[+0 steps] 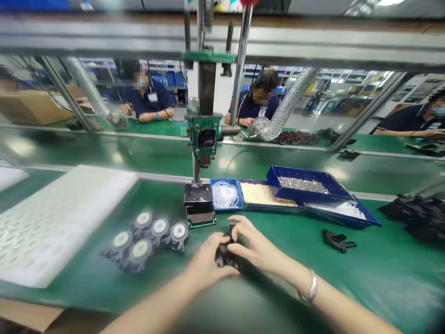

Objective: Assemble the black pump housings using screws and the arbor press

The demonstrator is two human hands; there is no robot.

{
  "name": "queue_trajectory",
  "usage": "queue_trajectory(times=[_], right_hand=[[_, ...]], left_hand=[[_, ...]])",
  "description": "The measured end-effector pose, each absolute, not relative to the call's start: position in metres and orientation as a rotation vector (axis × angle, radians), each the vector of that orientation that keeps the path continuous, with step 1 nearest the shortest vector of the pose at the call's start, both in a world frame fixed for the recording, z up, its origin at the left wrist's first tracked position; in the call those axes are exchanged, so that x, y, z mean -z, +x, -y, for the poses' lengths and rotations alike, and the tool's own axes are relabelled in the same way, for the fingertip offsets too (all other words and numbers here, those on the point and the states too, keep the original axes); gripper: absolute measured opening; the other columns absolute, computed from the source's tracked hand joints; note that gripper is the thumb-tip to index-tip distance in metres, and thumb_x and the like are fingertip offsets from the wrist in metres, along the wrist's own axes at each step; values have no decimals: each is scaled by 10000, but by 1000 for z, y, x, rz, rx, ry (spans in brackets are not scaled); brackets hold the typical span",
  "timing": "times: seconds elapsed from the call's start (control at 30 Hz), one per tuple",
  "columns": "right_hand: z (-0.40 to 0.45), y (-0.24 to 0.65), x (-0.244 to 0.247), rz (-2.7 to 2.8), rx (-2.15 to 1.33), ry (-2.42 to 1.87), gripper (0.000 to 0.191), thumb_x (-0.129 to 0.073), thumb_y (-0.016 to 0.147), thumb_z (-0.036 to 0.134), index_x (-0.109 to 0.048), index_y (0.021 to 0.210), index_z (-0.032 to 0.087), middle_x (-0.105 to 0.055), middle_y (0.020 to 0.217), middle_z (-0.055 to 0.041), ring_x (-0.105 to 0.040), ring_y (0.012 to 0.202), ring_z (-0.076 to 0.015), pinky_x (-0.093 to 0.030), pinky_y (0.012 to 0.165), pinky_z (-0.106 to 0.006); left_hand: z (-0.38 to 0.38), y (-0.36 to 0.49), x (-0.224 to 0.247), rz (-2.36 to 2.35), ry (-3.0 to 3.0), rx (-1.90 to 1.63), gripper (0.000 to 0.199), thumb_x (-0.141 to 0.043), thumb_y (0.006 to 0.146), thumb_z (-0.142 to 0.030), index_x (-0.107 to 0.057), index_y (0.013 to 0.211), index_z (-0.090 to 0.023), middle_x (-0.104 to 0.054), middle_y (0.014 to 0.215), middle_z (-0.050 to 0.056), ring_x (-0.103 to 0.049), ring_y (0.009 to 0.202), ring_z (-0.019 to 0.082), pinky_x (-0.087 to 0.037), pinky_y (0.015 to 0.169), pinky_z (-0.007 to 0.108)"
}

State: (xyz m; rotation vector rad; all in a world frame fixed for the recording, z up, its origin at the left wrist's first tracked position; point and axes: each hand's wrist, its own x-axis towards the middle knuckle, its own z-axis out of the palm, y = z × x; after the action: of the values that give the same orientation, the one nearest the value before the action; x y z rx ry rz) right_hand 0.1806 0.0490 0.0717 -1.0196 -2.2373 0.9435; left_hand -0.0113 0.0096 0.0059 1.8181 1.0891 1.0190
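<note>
Crowding our left hand and right hand, both pinching one black part: press ahead, discs left; open desk right.

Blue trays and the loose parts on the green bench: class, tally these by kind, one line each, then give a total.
Blue trays: 4 (white rings, white bits, screws, low tray)
Black parts with white discs: 5
Bare black part lying apart: 1
Black part held in both hands: 1
Total: 11
</note>
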Motion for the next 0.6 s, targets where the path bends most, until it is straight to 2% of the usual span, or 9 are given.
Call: queue_trajectory(times=[0.1,0.17,0.23,0.33,0.4,0.43,0.5,0.57,0.6], right_hand=[[-77,181,-131,2173,-615,-902,212,-563,955,413,-502,924,212,-466,1309,-129,-446,1271,-285,-386,1062,-484],[-103,173,-179,2023,-432,-796,238,-562,953,441,-497,1021,224,-476,1308,-128,-497,1222,-272,-419,1043,-473],[-134,157,-230,1898,-345,-659,407,-580,933,506,-446,1202,231,-468,1319,-133,-514,1211,-262,-442,1038,-450],[-180,127,-301,1859,-259,-499,711,-599,884,621,-276,1404,259,-373,1437,-125,-459,1276,-262,-438,1053,-422],[-198,112,-336,1869,-286,-462,752,-583,892,633,-227,1442,264,-419,1407,-111,-506,1218,-248,-470,1009,-397],[-198,108,-349,1848,-324,-435,718,-576,904,620,-243,1436,270,-477,1346,-99,-554,1137,-227,-506,950,-375],[-184,108,-361,1761,-413,-332,539,-588,928,549,-370,1345,286,-581,1139,-54,-614,891,-178,-559,764,-326],[-152,118,-355,1683,-471,-203,237,-590,951,451,-528,1117,294,-584,877,-6,-567,653,-149,-540,595,-317],[-133,126,-347,1671,-477,-163,133,-534,984,420,-571,981,292,-540,742,6,-532,583,-150,-533,583,-342]], left_hand=[[-10,-28,-47,-1096,1863,-1094,677,-905,590,-355,-537,1143,-229,-586,1251,104,-572,1198,303,-477,1008,424],[-21,-45,-80,-1200,1867,-1174,651,-888,612,-367,-527,1137,-237,-593,1238,77,-574,1183,283,-465,1012,402],[-40,-62,-106,-1370,1841,-1201,597,-867,634,-359,-515,1101,-238,-631,1130,37,-613,1068,253,-481,957,387],[-75,-78,-121,-1457,1810,-1167,574,-848,646,-365,-480,1069,-239,-647,1023,0,-625,937,219,-492,870,354],[-95,-83,-117,-1427,1799,-1169,598,-842,648,-379,-452,1079,-237,-647,1013,-3,-624,936,215,-484,865,344],[-102,-83,-114,-1413,1796,-1176,610,-842,648,-388,-443,1084,-236,-645,1013,-2,-622,947,216,-480,870,342],[-113,-82,-108,-1397,1796,-1188,627,-847,637,-407,-441,1083,-234,-643,1019,1,-619,968,222,-475,874,339],[-119,-80,-106,-1370,1797,-1192,636,-856,621,-418,-452,1076,-233,-641,1040,8,-618,982,226,-476,870,333],[-121,-79,-107,-1356,1794,-1192,641,-859,615,-422,-455,1075,-233,-640,1049,10,-618,986,227,-477,869,330]])
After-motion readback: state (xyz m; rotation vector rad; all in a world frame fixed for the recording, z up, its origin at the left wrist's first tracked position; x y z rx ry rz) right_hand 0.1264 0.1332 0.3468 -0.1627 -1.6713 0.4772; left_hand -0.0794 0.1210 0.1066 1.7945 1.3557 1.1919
